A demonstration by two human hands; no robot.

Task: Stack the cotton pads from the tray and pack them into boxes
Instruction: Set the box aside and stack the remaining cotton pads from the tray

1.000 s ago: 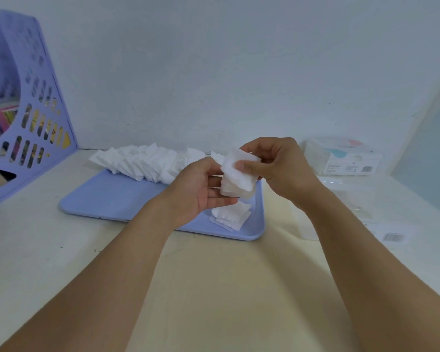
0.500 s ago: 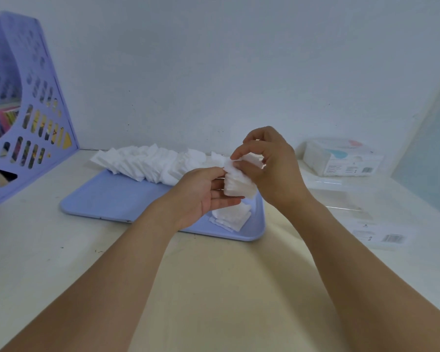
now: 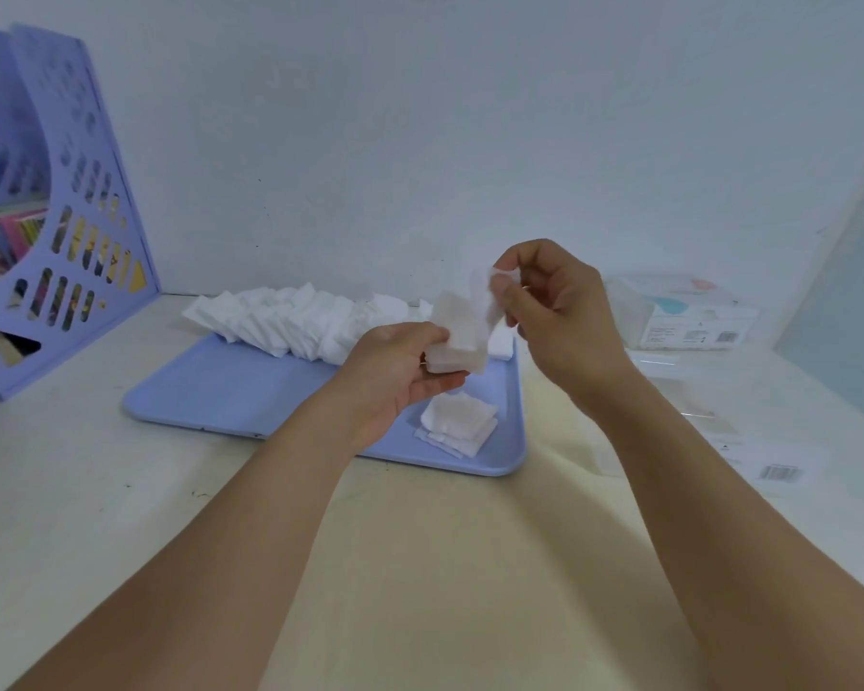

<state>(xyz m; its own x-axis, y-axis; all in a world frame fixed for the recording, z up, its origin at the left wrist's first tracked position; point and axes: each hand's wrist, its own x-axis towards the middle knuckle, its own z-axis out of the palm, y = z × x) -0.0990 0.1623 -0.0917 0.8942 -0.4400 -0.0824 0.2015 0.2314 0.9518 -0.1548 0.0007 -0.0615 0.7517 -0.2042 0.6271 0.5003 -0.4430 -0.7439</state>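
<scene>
A white table carries a blue tray whose long axis runs left to right. A row of cotton pads leans along its far edge, and a small flat pile lies at its near right corner. Above the tray, the left hand reaches in palm up, fingers curled round a stack of pads tilted up to the right. The right hand, raised just beside it, pinches a single pad hanging upright. A closed box sits well right.
</scene>
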